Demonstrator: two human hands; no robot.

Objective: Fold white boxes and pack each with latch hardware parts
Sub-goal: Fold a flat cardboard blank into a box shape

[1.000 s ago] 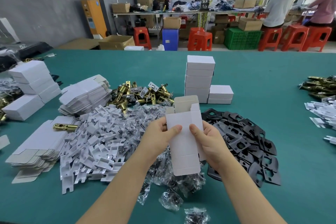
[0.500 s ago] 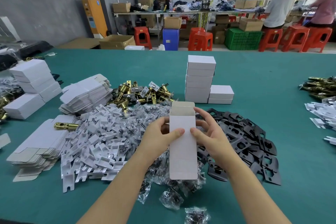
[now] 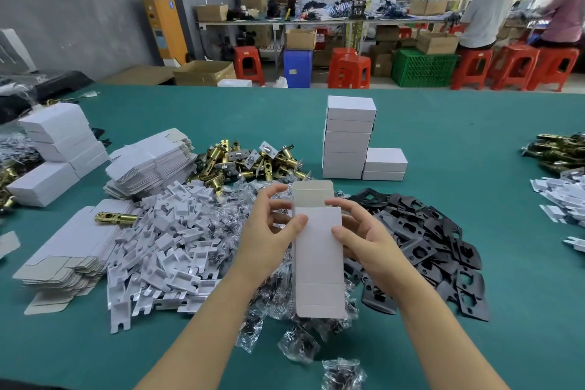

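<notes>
I hold a white carton upright above the table, its grey top flap raised. My left hand grips its left edge, thumb on the front face. My right hand grips the right edge, thumb on the front and fingers reaching behind the upper part. Below the carton lies a heap of clear bagged parts. Brass latch bolts are piled behind, black plates to the right, white plastic inserts to the left. Flat box blanks lie stacked at the left.
A stack of closed white boxes stands at mid-table on the green tabletop, with more boxes at far left. Further latches and white parts lie at the right edge. People work at benches beyond red stools.
The carton has gone from skewed and half-opened to a squared upright shape. My right fingers moved up behind its top, and the top flap now stands straight.
</notes>
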